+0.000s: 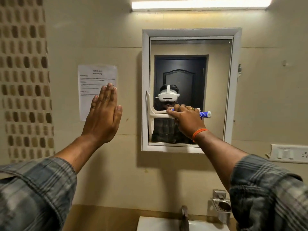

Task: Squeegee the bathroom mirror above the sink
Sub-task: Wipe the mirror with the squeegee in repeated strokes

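Note:
A white-framed mirror (216, 80) hangs on the beige tiled wall above the sink (158, 224). My right hand (186, 120) grips the handle of a white squeegee (150, 112) with a blue and white grip end. The squeegee lies sideways, its blade upright against the glass at the mirror's left edge, in the lower half. My left hand (103, 114) is raised to the left of the mirror with straight fingers held together, palm toward the wall, in front of a paper notice (93, 75); contact with the wall is unclear.
A tap (184, 217) rises behind the sink at the bottom. A metal holder (221, 204) is fixed to the wall at the lower right. A switch and socket plate (290, 153) sits right of the mirror. A strip light (200, 5) glows above.

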